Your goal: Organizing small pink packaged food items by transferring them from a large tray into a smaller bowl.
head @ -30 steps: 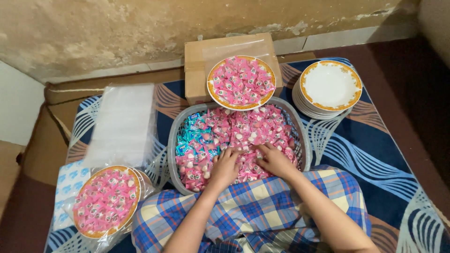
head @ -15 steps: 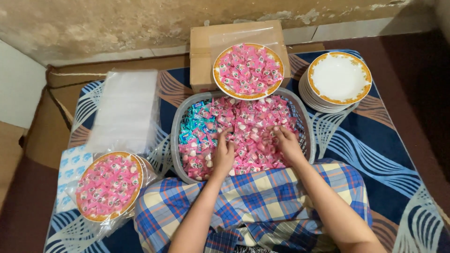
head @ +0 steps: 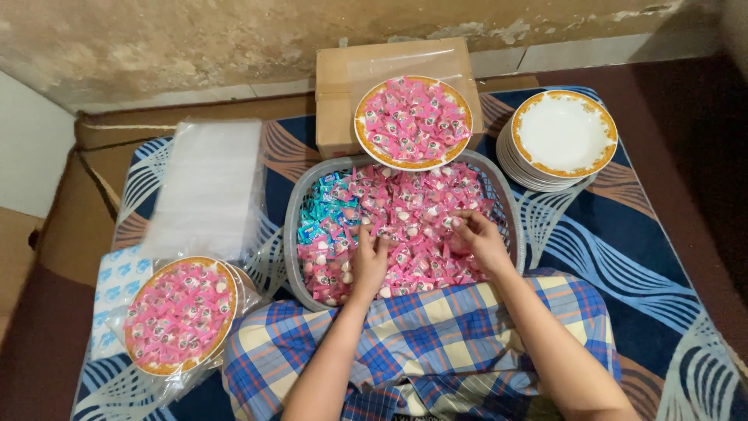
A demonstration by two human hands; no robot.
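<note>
A grey plastic basket (head: 290, 234) in front of my lap is heaped with pink wrapped candies (head: 413, 210) and a patch of blue ones (head: 321, 218) at its left. My left hand (head: 369, 261) lies palm down on the pink candies near the basket's front, fingers curled into them. My right hand (head: 477, 242) digs into the pile at the right, fingers bent around candies. Whether either hand holds any is hidden by the fingers.
A plate of pink candies (head: 413, 121) rests on a cardboard box (head: 335, 86) behind the basket. A stack of white plates with orange rims (head: 562, 136) stands at the right. A bagged plate of candies (head: 179, 316) and a pile of clear plastic bags (head: 206, 187) lie at the left.
Both hands have pushed further forward into the candy pile. The view has shifted slightly, so everything sits a little lower in the frame.
</note>
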